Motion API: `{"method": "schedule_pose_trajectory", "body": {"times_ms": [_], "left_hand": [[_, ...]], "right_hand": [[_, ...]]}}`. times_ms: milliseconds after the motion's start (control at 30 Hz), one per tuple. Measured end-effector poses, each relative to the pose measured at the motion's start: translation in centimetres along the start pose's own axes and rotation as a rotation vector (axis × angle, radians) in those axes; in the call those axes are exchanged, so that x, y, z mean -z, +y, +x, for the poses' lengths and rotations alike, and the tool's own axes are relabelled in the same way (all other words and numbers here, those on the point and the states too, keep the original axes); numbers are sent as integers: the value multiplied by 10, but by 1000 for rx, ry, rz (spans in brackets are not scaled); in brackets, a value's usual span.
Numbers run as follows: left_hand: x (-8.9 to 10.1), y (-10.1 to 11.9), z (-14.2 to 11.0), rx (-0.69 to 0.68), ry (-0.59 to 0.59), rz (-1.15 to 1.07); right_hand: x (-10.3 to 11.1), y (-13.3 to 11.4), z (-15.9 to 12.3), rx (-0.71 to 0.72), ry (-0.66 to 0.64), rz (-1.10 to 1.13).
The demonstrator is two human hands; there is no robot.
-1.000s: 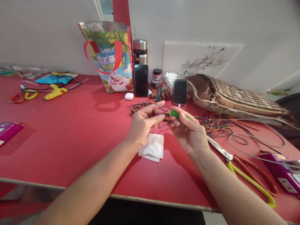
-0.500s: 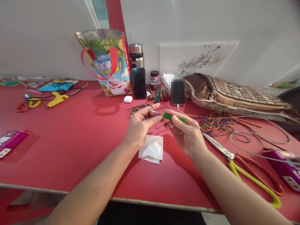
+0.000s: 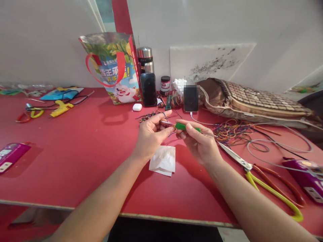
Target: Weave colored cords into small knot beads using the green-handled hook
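Observation:
My right hand [image 3: 203, 144] grips the green handle of a crochet hook [image 3: 181, 126] between thumb and fingers. Its thin metal shaft points left, into the small piece of yarn work at my left fingertips. My left hand [image 3: 150, 136] pinches that work with thumb and fingers, so most of it is hidden. A dark blue yarn strand [image 3: 166, 116] passes by the raised left index finger. Just behind my left hand lies a multicoloured knotted cord [image 3: 147, 116]. Below both hands, a folded white tissue [image 3: 163, 160] rests on the red table [image 3: 101, 161].
Large scissors [image 3: 248, 168] with red and yellow handles lie at the right, beside tangled yarn [image 3: 233, 129] and a white cable. Behind stand two phones, a jar [image 3: 165, 84], a flask [image 3: 145, 58] and a printed bag [image 3: 113, 67]. A yellow glue gun [image 3: 62, 108] lies far left.
The hook's metal shaft has tipped slightly downward at my left fingers, and the yarn around it has shifted. Both hands keep nearly the same place and grip.

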State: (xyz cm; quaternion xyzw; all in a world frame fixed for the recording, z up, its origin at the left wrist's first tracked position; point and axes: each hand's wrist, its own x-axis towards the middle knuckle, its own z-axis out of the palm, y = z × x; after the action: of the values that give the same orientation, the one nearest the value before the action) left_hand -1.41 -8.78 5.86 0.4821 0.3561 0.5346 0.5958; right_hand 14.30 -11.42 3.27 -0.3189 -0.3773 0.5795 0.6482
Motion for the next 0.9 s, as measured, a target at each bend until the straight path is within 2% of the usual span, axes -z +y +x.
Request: {"method": "schedule_pose_trajectory", "body": {"times_ms": [167, 300, 500, 767, 900], "left_hand": [[0, -2, -1, 21, 12, 36], [-1, -3, 0, 58, -22, -17], [-7, -4, -4, 162, 5, -137], [-9, -5, -4, 302, 15, -299], [-11, -5, -3, 305, 30, -332]], "right_hand": [[0, 2, 1, -29, 36, -3], [2, 4, 3, -15, 42, -52], [3, 4, 7, -46, 108, 106], [10, 12, 10, -113, 67, 182], [9, 15, 9, -152, 42, 211]]}}
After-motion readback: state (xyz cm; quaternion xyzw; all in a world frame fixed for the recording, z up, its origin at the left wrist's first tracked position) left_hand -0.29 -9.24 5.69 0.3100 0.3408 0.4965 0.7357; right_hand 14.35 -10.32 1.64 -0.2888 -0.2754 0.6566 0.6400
